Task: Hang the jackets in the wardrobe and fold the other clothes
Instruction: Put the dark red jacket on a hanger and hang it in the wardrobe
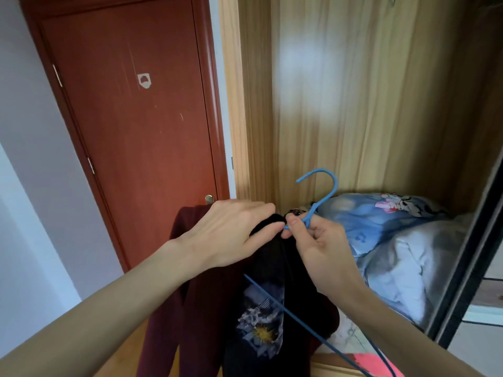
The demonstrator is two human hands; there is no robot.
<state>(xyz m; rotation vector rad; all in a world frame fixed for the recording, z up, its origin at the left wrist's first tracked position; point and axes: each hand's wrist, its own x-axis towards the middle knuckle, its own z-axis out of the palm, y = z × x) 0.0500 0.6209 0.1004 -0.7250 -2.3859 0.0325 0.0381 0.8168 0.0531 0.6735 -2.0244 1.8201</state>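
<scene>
Hands met in front of the wardrobe (pixel 381 104), both arms stretched forward. The left hand (pixel 231 232) lay palm down, its fingers curled over the top of the black jacket (pixel 272 308) and holding the cloth. The right hand (pixel 318 248) was just beside it, thumb and first finger pinching the neck of the blue hanger (pixel 321 197). The hook stood up above the hands, in front of the wardrobe's back wall. The jacket hung down below the hands, near the wardrobe's left edge, showing a flower print. A dark red garment (pixel 168 308) hung behind the jacket, further left of the wardrobe. Blue and grey bedding (pixel 394 246) lay inside the wardrobe. A red-brown door (pixel 130 131) stood left of the wardrobe.
</scene>
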